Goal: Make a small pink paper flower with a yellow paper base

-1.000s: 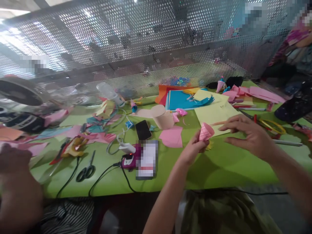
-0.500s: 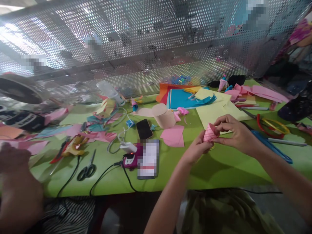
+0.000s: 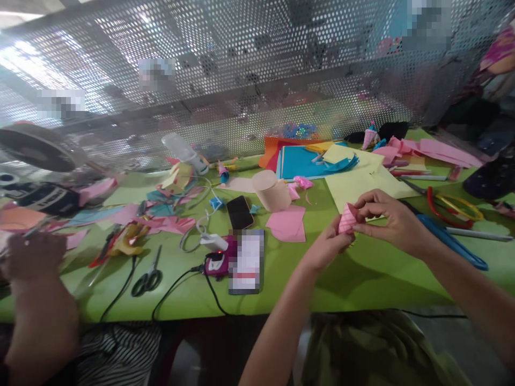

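Note:
Between both hands is a small pink paper cone [image 3: 346, 220] with pale lines across it. My left hand [image 3: 326, 244] pinches its lower part from the left, thumb up against the paper. From the right, the bent fingers of my right hand [image 3: 380, 217] close on its other edge. A bit of yellow, too small to name, shows just under the fingers. Nearby on the left lies a flat pink paper piece [image 3: 286, 224]. Behind my hands is a pale yellow paper sheet [image 3: 350, 185].
At the left edge is another person's hand [image 3: 36, 257]. Scissors [image 3: 148, 280], a yellow glue gun [image 3: 131, 239], a power strip [image 3: 217, 265] with cables and two phones [image 3: 240, 213] lie left of me. A beige roll [image 3: 270, 191] stands behind; blue-handled scissors [image 3: 454, 244] lie right.
The pink cone has turned a little, so its lined side shows more and its opening less. Both my hands keep their hold. The other person's hand at left has shifted right.

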The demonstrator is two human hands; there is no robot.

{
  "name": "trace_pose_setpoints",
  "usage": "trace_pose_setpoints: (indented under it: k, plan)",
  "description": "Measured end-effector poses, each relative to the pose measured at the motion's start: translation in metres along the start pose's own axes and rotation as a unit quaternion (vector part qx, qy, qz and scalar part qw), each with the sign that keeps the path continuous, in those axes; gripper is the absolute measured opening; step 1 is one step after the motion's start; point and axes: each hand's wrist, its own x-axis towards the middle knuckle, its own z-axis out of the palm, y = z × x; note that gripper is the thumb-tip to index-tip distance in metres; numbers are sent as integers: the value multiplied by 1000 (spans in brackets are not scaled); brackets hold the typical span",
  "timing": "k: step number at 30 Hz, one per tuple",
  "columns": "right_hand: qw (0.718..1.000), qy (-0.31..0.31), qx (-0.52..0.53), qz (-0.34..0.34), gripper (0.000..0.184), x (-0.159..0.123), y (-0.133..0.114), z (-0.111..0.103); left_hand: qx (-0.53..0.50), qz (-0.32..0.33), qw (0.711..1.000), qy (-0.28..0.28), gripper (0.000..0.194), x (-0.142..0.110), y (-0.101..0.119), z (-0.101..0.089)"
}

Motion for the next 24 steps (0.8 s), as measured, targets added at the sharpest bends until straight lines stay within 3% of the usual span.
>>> trace_pose_setpoints:
  k: [11, 24]
  plan:
    - [999, -10, -41, -15, 22, -1, -11, 0, 4, 0, 1000, 9, 64, -1, 0, 0]
    - [1000, -11, -16, -17, 25, -1, -6, -5, 8, -3, 1000, 19, 68, -1, 1, 1]
